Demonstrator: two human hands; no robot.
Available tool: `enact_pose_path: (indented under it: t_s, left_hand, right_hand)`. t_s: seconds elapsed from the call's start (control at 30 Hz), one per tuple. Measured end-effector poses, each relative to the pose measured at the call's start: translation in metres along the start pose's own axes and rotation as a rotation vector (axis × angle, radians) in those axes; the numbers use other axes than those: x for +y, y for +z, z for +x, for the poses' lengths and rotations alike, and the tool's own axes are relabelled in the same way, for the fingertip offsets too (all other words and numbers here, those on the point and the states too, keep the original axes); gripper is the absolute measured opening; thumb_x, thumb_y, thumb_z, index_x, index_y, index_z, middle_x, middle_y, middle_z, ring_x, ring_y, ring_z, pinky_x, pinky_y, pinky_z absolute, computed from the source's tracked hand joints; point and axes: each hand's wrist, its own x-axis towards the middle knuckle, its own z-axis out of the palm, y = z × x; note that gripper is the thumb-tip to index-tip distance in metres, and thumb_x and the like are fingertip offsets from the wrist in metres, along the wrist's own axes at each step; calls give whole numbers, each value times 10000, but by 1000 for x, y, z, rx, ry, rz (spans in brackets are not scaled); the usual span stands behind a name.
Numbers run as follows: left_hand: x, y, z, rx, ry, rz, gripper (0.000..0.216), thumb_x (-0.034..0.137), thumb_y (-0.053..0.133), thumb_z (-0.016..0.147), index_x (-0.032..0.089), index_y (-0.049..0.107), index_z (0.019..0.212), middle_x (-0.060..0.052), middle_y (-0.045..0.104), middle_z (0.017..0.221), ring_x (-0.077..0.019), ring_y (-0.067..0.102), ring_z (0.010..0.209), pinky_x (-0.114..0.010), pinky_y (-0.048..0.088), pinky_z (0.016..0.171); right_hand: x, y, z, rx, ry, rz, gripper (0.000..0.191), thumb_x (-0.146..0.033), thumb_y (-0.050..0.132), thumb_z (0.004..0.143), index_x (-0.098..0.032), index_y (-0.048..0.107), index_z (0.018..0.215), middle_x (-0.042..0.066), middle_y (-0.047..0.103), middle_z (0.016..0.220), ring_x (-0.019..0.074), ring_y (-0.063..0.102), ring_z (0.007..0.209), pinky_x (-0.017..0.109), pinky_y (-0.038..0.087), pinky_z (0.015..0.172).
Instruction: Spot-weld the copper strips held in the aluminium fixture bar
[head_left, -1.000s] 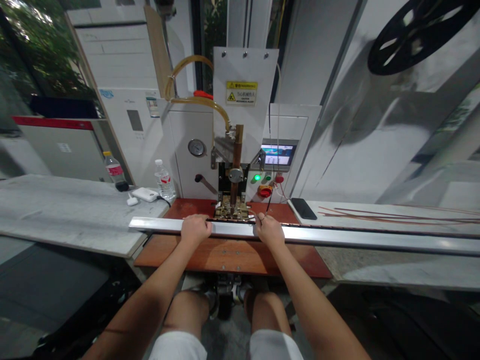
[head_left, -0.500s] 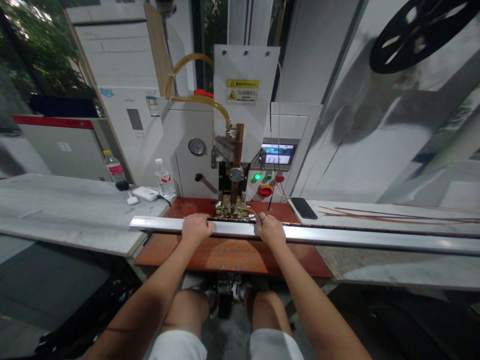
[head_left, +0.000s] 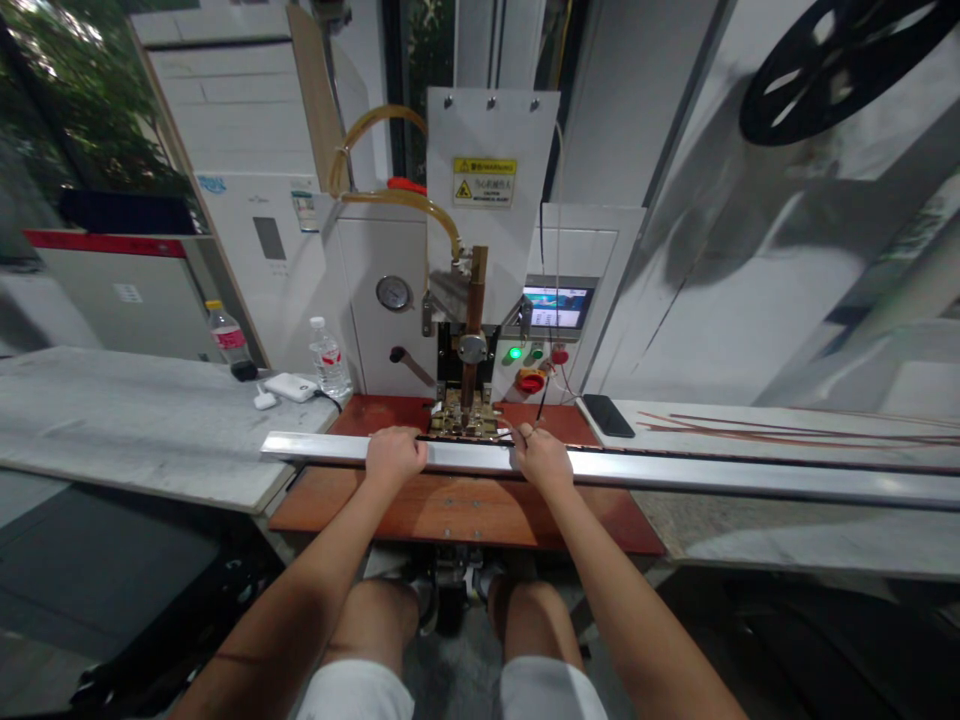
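Note:
A long silvery metal bar lies crosswise in front of me, over the front of a reddish-brown work board. My left hand is wrapped over the bar, left of the brass-coloured fixture. To the right of that fixture, my right hand grips the same bar, its fingertips close to a thin strip along the far edge. Above the fixture stands the copper-coloured head of a white machine. The undersides of both hands are hidden.
On the left worktop stand a clear bottle, a dark drink bottle and a white power bank. A phone and several thin copper-coloured strips lie on the right. The control screen is lit.
The bar and both hands have shifted very slightly to the right. My grip looks the same, and the machine head has not visibly moved.

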Motion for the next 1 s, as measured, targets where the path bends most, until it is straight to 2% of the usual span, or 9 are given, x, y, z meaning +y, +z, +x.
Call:
enact_pose_path:
  t_s: [0.43,1.0]
  left_hand:
    - [3,-4,7,-110,-39,-7,386,332,377,811,206,724,922,-108,703,915,-225,618,886,-327,421,826]
    - [1,0,14,-173,-51,18,412,361,354,826,208,724,921,-117,704,917,-227,631,884,-325,437,806]
  right_hand:
    - [-1,-3,7,-79,5,-13,356,-405,312,951,-189,595,944,73,647,820,160,596,756,243,339,676]
    - [0,0,15,-119,0,-22,358,-389,288,954,-193,586,988,90,675,839,181,620,762,259,362,666]
